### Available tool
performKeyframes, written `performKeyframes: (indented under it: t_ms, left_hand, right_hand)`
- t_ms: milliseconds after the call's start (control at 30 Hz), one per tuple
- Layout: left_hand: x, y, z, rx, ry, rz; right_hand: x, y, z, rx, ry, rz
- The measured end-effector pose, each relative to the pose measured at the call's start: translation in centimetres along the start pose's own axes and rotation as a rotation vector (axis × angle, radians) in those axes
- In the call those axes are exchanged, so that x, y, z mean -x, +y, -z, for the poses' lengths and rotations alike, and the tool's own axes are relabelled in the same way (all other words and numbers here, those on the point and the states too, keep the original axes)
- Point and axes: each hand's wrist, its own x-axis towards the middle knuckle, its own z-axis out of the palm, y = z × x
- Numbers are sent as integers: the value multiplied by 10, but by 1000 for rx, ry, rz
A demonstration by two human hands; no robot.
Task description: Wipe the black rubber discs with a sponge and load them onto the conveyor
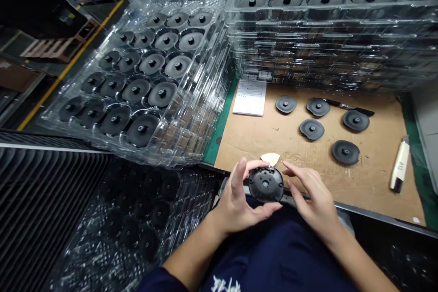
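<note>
1. One black disc-shaped part (266,184) is up off the work surface, in front of the person's navy shirt (270,246), its perforated face showing.
2. From where I stand, the left hand (236,196) holds that part, fingers at its upper left and thumb along its lower edge.
3. Beside its other edge is the right hand (313,196), thumb and forefinger parted, with nothing gripped between them; I cannot tell whether a fingertip brushes the part.
4. Just beyond the held part shows a cream pointed piece (270,159).
5. Five loose black discs (311,129) lie on the cardboard sheet (246,141), a slim dark tool (356,108) among them.
6. Near the sheet's right edge lies a cream-handled cutter (400,162); a printed paper slip (251,96) lies at the far left corner.
7. Clear plastic trays filled with similar discs are stacked left (201,105) and behind (318,48).
</note>
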Motion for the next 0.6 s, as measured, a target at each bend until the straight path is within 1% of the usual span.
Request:
performKeyframes:
  t_ms: [67,133,200,233,267,300,367,400,433,467,533,600]
  left_hand:
    - [-1,0,1,-89,2,-12]
    - [0,1,2,-142,2,-6]
    - [0,5,3,-134,-8,36]
    - [0,7,3,-100,-26,90]
    - [0,8,3,-36,-43,187]
    - [0,9,3,46,-54,313]
    - [2,10,1,196,-43,571]
    - [5,9,0,238,-18,668]
    - [10,7,0,248,12,732]
    - [16,5,1,226,37,768]
    - [34,1,11,144,67,829]
    - [60,0,33,35,89,919]
  right_hand:
    - [-4,-1,10,37,-10,124]
    - [-9,-3,21,68,-57,246]
    - [-15,-5,28,87,-113,327]
    - [-17,-8,29,81,-134,346]
    - [-20,-11,28,56,-130,342]
    - [-22,-14,25,14,-102,301]
    - [-25,-23,13,-84,-7,150]
    - [-26,-27,5,-125,32,74]
    - [-26,-31,-3,-153,45,19]
    - [-24,-34,-11,-176,30,1]
    - [-19,-32,-22,-214,-86,69]
    - [-13,-21,-27,-221,-217,141]
